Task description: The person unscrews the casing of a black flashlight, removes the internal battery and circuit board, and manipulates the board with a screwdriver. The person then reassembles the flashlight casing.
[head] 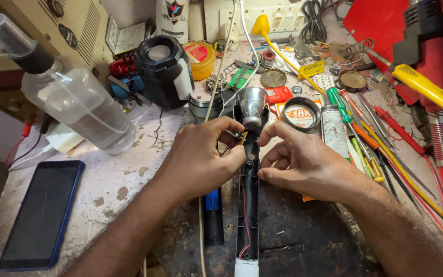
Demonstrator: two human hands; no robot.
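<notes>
An opened black torch body (249,205) lies lengthwise on the worn bench, red wires showing inside it and a shiny metal reflector cone (252,105) at its far end. My left hand (201,156) grips the torch's neck from the left, thumb and fingers pinched at the small parts just below the reflector. From the right, my right hand (303,164) meets the same spot, its fingertips touching the casing's edge and its thumb pressed on the body lower down.
A dark phone (42,213) lies at the left. A clear plastic bottle (73,95) leans behind it, beside a black speaker (162,69). Screwdrivers and probes (370,138) crowd the right, with a round tin (301,114) and a yellow-handled soldering tool (426,87).
</notes>
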